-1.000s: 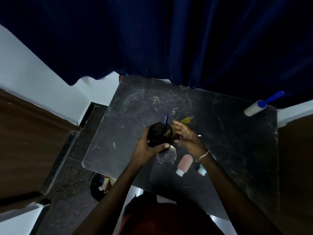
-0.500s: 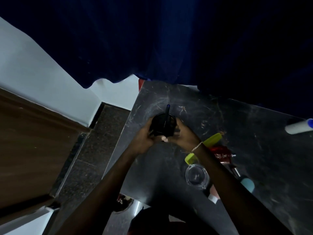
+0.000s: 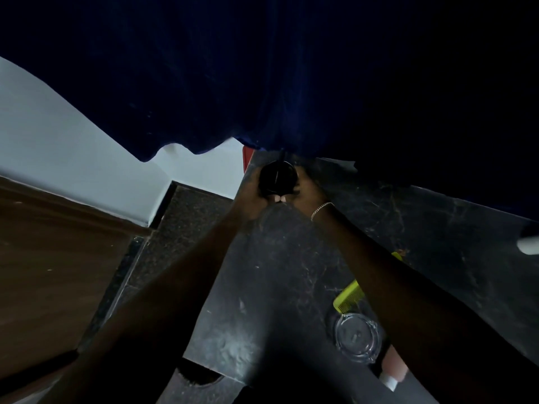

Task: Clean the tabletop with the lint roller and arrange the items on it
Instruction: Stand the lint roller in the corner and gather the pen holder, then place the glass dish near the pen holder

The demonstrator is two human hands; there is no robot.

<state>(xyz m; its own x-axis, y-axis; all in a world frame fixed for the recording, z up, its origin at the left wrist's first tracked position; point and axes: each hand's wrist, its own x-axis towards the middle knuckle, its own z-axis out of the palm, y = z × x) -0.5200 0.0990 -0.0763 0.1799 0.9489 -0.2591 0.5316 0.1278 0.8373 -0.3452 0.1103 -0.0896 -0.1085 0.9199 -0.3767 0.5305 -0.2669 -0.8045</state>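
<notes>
Both hands wrap a round black cup (image 3: 277,177) with a thin pen standing in it, at the far left corner of the dark marble tabletop (image 3: 280,287), just under the curtain hem. My left hand (image 3: 251,196) grips its left side, my right hand (image 3: 307,193), with a bracelet on the wrist, its right side. The white lint roller (image 3: 529,244) shows only as a tip at the right edge. A yellow-green comb (image 3: 348,298) lies partly under my right forearm.
A clear glass ashtray (image 3: 354,336) and a pink bottle with a white cap (image 3: 393,367) sit near the table's front right. A dark blue curtain (image 3: 262,68) hangs over the back edge. Left of the table are floor tiles, a white wall and a brown wooden panel (image 3: 52,272).
Both hands carried the black cup from the middle of the table to its far left corner. The view swung left, so the lint roller slid to the right edge.
</notes>
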